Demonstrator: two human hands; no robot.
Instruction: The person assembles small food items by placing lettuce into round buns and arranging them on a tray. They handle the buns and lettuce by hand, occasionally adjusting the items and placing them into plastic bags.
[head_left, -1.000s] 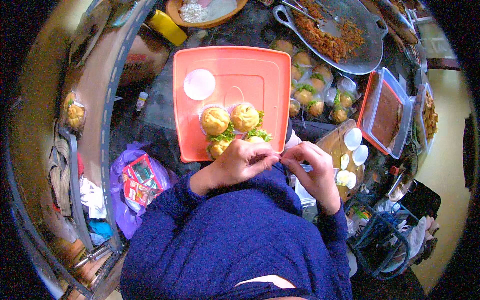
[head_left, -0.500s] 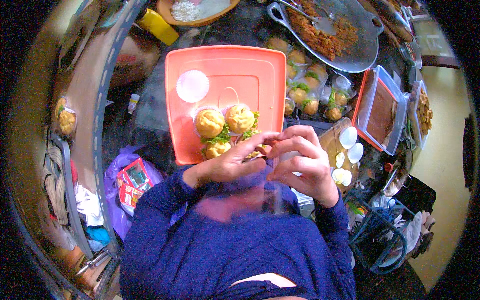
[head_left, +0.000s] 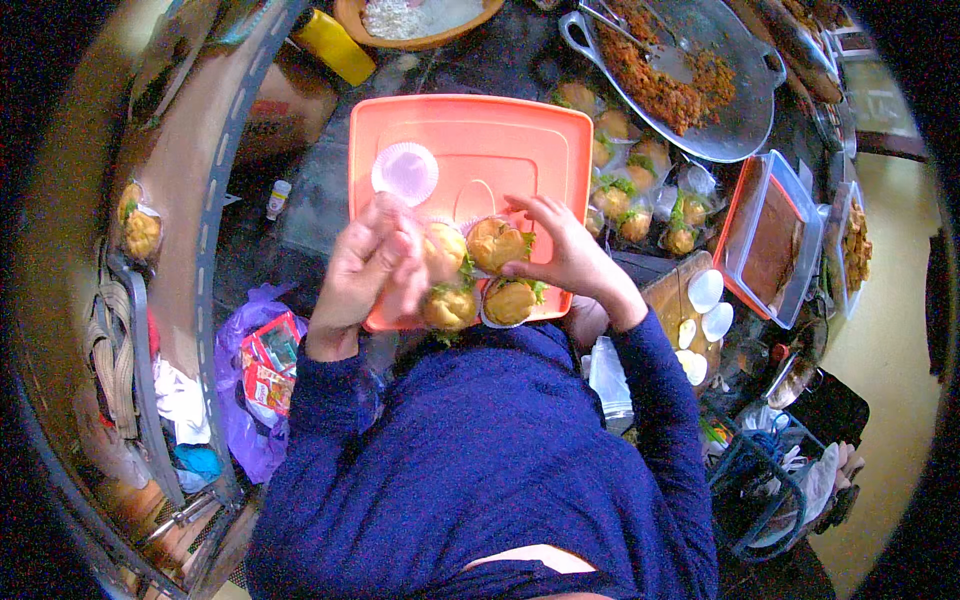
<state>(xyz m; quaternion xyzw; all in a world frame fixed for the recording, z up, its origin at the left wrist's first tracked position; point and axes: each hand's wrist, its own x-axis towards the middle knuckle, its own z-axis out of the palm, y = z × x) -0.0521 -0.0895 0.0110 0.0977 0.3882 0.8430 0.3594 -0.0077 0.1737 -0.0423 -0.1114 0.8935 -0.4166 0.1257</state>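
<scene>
Four filled choux buns would be counted as several; they sit close together on an orange plastic lid [head_left: 550, 130], with green lettuce poking out and paper cups under them. My right hand [head_left: 575, 255] is beside the upper right bun [head_left: 498, 245], thumb and forefinger spread apart around its right side. My left hand [head_left: 375, 265] is raised at the upper left bun [head_left: 443, 250], partly covering it; its fingers are smeared by motion. Nearer to me lie the lower left bun [head_left: 449, 306] and the lower right bun [head_left: 510, 301]. An unfilled white paper cup [head_left: 405, 173] lies above my left hand.
Bagged buns [head_left: 630, 200] lie right of the lid, below a large metal pan [head_left: 740, 110] of brown filling. A clear container [head_left: 800, 250], a wooden board [head_left: 665, 295] with white slices and a purple bag [head_left: 240, 400] surround the work area. A yellow packet [head_left: 335, 47] lies far left.
My hands have come apart from above the lower right bun. The left has moved left and the right now sits by the upper right bun. The lid appears shifted slightly right in view.
</scene>
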